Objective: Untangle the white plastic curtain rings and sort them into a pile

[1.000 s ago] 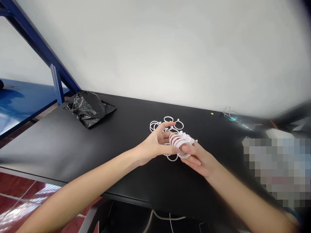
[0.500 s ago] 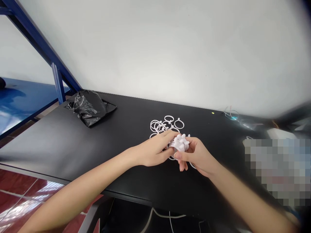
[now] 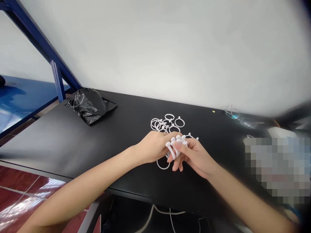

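A bunch of white plastic rings [image 3: 172, 150], each with a small round knob, is held between my two hands above the black table. My right hand [image 3: 194, 155] grips the bunch, its thumb pressed over the knobs and some fingertips showing below. My left hand [image 3: 155, 145] is closed at the bunch's left side, its back towards me; most of its fingers are hidden behind the rings. Just beyond the hands lies a loose pile of similar rings [image 3: 155, 129], with a separate ring [image 3: 179, 126] beside it. Another ring [image 3: 163, 168] shows below my left hand.
A crumpled black plastic bag [image 3: 89, 106] lies at the table's [image 3: 116, 142] back left. Clear glasses [image 3: 234, 115] sit near the wall at the right, before a blurred-out area. A blue metal frame [image 3: 57, 81] stands at the left. Cables [image 3: 167, 212] hang below the front edge.
The bunch has turned and shifted slightly left, so its knobs now line up along the top. My left fingers have curled further behind it. A ring below my left hand shows more fully.
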Demonstrator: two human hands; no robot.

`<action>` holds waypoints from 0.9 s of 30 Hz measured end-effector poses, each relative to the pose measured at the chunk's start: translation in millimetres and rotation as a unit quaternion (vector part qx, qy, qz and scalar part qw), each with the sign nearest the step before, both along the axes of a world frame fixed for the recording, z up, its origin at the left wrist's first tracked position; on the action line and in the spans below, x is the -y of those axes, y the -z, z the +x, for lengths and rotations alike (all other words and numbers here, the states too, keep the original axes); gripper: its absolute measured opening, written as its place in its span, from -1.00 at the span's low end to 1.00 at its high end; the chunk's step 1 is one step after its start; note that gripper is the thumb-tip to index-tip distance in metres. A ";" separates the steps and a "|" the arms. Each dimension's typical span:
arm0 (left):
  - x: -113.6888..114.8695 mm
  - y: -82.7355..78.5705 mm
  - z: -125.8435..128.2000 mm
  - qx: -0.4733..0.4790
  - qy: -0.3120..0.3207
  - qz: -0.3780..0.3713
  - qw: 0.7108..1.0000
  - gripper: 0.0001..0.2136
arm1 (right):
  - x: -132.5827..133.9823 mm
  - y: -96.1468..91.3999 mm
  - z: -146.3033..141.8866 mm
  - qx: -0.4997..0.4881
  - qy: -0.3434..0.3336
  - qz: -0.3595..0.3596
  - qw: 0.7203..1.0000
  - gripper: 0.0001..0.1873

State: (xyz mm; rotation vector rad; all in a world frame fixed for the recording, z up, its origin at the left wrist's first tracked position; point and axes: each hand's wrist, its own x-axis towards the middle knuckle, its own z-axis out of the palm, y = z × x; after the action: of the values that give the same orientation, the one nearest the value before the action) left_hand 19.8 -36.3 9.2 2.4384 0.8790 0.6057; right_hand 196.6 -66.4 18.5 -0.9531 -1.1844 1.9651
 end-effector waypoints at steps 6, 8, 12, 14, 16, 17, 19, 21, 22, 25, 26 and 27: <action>-3.1 4.5 0.1 0.006 0.012 0.004 1.000 -0.78 | 1.3 2.3 -1.5 -0.003 0.005 0.010 1.000 -0.58; -4.9 3.4 -0.9 0.039 0.032 -0.030 0.998 -0.88 | -1.1 -0.2 3.7 -0.035 -0.047 0.021 0.998 -0.61; -7.0 2.5 -1.9 0.088 0.057 -0.065 0.992 -0.97 | -4.0 -5.3 11.0 -0.080 -0.113 0.020 0.990 -0.58; -6.8 3.6 -1.6 0.068 0.056 -0.042 0.995 -0.98 | -3.1 -5.7 9.5 -0.068 -0.115 0.019 0.991 -0.54; -6.2 4.8 -1.4 0.045 0.050 -0.007 0.998 -0.96 | -1.5 -5.0 6.0 -0.046 -0.105 0.022 0.993 -0.51; -5.9 5.1 -1.6 0.039 0.048 0.008 0.998 -0.96 | -1.0 -4.6 4.4 -0.034 -0.094 0.026 0.995 -0.50; -5.8 4.9 -2.8 0.035 0.046 0.027 0.998 -0.99 | -0.9 -4.5 3.3 -0.008 -0.068 0.040 0.997 -0.51; -6.3 3.8 -4.9 0.028 0.042 0.048 0.998 -0.95 | -2.1 -5.5 6.0 0.021 -0.037 0.059 0.997 -0.56; -6.7 3.1 -6.2 0.022 0.039 0.061 0.997 -0.93 | -2.9 -6.4 8.4 0.038 -0.017 0.070 0.997 -0.60; -8.2 2.2 -9.5 -0.003 0.035 0.110 0.993 -0.85 | -4.4 -9.6 16.3 0.089 0.017 0.092 0.992 -0.73; -8.6 2.3 -10.4 -0.010 0.040 0.127 0.991 -0.83 | -4.6 -10.4 17.9 0.099 0.012 0.091 0.991 -0.74; -9.0 2.5 -11.0 -0.015 0.046 0.145 0.988 -0.81 | -4.5 -11.0 18.7 0.103 -0.001 0.086 0.991 -0.74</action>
State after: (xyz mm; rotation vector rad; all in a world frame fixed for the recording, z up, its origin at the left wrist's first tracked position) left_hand 8.8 -27.3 6.7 2.7367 0.7269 0.7071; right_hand 215.3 -62.0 29.5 -1.0835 -1.4450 1.7640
